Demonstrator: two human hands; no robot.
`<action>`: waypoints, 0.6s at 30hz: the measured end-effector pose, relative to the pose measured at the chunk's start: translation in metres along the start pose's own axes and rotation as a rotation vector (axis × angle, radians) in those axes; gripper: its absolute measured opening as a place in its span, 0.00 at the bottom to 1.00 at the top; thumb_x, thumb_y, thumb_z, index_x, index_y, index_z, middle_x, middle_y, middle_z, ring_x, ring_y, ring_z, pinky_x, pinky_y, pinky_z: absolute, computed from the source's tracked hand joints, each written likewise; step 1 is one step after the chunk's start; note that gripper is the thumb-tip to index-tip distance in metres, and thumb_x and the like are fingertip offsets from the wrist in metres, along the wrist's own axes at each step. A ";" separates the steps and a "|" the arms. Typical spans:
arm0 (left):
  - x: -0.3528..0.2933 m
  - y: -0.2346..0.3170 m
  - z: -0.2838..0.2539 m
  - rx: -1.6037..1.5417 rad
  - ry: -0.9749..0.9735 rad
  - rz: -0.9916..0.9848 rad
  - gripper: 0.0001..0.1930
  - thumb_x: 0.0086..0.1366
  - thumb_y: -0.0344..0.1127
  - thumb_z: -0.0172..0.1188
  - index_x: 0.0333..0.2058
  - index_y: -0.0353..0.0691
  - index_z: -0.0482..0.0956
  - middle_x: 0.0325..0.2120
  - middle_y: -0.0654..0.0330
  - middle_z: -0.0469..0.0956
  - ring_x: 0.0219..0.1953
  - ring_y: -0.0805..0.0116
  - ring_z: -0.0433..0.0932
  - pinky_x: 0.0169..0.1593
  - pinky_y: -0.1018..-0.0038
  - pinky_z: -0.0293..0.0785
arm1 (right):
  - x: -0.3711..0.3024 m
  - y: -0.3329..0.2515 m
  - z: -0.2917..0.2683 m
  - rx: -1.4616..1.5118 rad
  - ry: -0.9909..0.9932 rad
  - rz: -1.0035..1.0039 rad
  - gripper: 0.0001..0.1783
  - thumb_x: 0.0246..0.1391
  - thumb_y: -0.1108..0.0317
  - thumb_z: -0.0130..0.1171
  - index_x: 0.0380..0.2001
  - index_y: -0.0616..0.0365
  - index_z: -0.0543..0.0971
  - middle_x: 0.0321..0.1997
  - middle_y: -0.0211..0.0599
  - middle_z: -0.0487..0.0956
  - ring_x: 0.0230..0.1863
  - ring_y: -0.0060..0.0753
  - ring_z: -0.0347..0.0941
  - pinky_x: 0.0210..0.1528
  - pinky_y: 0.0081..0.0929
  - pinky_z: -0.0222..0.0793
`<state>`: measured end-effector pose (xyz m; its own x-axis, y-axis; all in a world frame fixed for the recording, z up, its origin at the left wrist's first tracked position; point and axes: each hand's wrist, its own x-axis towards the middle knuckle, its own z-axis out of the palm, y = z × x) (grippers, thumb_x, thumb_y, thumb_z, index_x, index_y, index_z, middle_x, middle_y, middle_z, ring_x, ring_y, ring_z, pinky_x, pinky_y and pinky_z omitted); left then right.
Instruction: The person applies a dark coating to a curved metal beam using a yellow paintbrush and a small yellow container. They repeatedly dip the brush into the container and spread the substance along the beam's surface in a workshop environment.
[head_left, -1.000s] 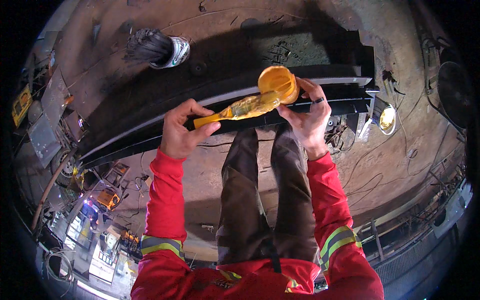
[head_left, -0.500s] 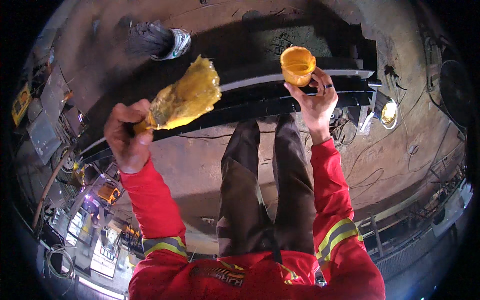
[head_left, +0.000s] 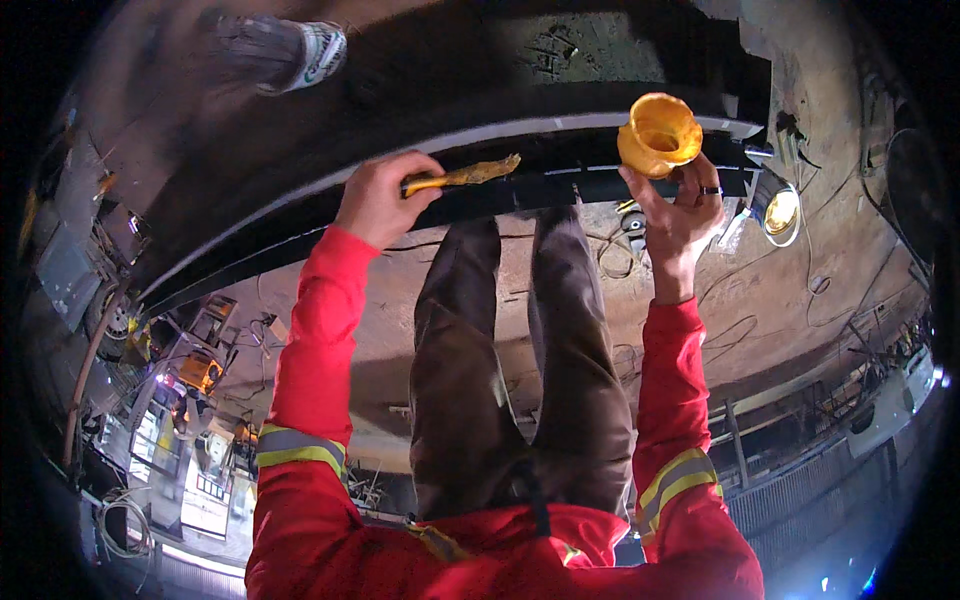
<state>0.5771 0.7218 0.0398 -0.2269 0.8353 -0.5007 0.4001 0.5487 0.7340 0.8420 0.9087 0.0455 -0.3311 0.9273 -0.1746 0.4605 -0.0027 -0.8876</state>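
My left hand [head_left: 388, 200] pinches a yellow-coated paintbrush [head_left: 470, 174]. Seen edge-on, it is thin and flat, its ragged tip pointing right toward a yellow-orange cup [head_left: 660, 135]. Fingers of my right hand [head_left: 677, 212] wrap around the lower part of this cup. Its flared, uneven rim is tilted so that the yellow-coated inside shows; how much it contains I cannot tell. Brush and cup are apart, both held up above a long dark beam [head_left: 570, 186] with a pale edge.
A white bucket [head_left: 322, 56] stuffed with dark rods lies beyond the beam at the upper left. At the right a lit lamp [head_left: 780, 212] stands by the beam's end, and cables [head_left: 735, 330] trail over the brown floor. Equipment, including an orange machine [head_left: 200, 372], crowds the left.
My left hand has moved right and forward, bringing the paintbrush nearer the cup and turning it edge-on. The cup has shifted right in my right hand. The view has shifted slightly.
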 end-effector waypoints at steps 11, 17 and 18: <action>0.059 0.002 0.057 0.483 -0.227 0.197 0.11 0.49 0.24 0.64 0.32 0.42 0.78 0.30 0.53 0.78 0.35 0.48 0.78 0.38 0.57 0.74 | 0.009 0.023 -0.008 0.101 0.002 0.063 0.36 0.36 0.70 0.80 0.51 0.64 0.75 0.47 0.38 0.80 0.46 0.28 0.77 0.51 0.27 0.73; 0.066 0.031 0.031 0.464 -0.244 0.138 0.11 0.48 0.22 0.62 0.32 0.43 0.77 0.28 0.53 0.76 0.36 0.47 0.78 0.38 0.56 0.73 | 0.018 0.029 -0.023 0.068 -0.014 0.063 0.35 0.36 0.70 0.80 0.50 0.63 0.76 0.47 0.37 0.80 0.46 0.27 0.76 0.49 0.26 0.73; 0.075 0.031 0.036 0.493 -0.224 0.108 0.11 0.49 0.22 0.62 0.32 0.43 0.77 0.28 0.52 0.76 0.36 0.47 0.78 0.38 0.56 0.73 | 0.020 0.030 -0.024 0.067 -0.017 0.045 0.35 0.36 0.70 0.80 0.50 0.62 0.76 0.46 0.37 0.80 0.46 0.27 0.76 0.49 0.26 0.73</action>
<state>0.6042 0.8000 0.0084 0.0113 0.8291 -0.5591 0.7912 0.3345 0.5120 0.8689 0.9358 0.0250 -0.3254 0.9192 -0.2216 0.4192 -0.0698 -0.9052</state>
